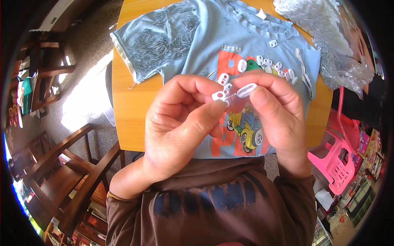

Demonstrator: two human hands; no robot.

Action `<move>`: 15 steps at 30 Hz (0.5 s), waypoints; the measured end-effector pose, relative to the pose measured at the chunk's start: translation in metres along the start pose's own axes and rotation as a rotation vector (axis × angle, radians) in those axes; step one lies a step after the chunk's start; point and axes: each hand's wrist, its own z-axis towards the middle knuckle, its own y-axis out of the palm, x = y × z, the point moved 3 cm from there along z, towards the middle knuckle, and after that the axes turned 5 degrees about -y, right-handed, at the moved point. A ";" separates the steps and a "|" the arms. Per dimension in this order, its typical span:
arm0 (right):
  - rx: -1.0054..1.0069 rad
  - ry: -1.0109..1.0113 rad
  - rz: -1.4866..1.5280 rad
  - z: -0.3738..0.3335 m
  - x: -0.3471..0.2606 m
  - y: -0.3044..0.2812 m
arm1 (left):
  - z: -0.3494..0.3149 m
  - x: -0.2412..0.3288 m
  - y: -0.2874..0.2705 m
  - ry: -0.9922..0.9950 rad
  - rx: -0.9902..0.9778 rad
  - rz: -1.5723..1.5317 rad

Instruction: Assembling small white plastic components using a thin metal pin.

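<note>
**Small white clip halves pinched together over a blue shirt**

While both hands meet above the middle of the table, the left hand [180, 123] has its thumb and forefinger closed tight on a small white plastic piece [218, 96], and the right hand [273, 110] pinches a white oval clip piece [246, 89] the same way, fingers fully closed around it. A thin metal spring [232, 94] appears to bridge the two, though it is too small to be sure.

At twelve o'clock from the hands, a light blue T-shirt [197, 37] lies spread on the round wooden table [129, 106], with a scatter of loose white pieces [279, 67] at one o'clock and a pile of small springs [164, 41] at eleven. Clear plastic bags [328, 45] of more parts sit at two o'clock; a pink plastic stool [334, 162] stands at four.

My judgement: the parts are tiny and the spring is under tension, so a slipping thumb could fling it off into the shirt folds or onto the floor. Misaligned halves might also seat crooked.
</note>
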 end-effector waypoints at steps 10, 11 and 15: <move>-0.022 0.003 -0.074 -0.001 -0.002 0.002 | 0.000 -0.004 -0.001 -0.033 -0.055 -0.010; -0.021 0.003 -0.074 -0.001 -0.001 0.002 | 0.000 -0.004 -0.001 -0.033 -0.055 -0.010; -0.022 -0.007 -0.108 -0.001 -0.003 0.002 | 0.000 -0.005 -0.002 -0.036 -0.066 0.031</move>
